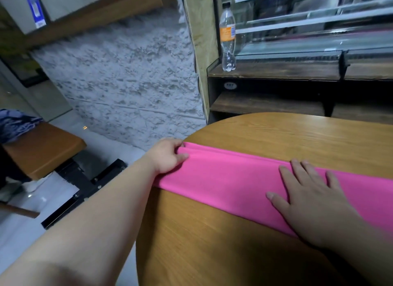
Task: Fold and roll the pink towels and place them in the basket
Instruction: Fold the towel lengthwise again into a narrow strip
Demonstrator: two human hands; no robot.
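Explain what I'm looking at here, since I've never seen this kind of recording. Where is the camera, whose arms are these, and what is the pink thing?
There is no machine here: a person works with bare hands. The single picture comes from a wide-angle camera worn on the person's head, looking forward and down, so both arms reach in from the bottom. On the round wooden table lies a pink towel, folded into a long strip. The left hand grips the strip's end at the table's edge, its fingers curled onto the cloth. The right hand lies flat on the towel with straight fingers and holds nothing. Behind the table, a plastic bottle stands on a wooden shelf. No basket is in view.
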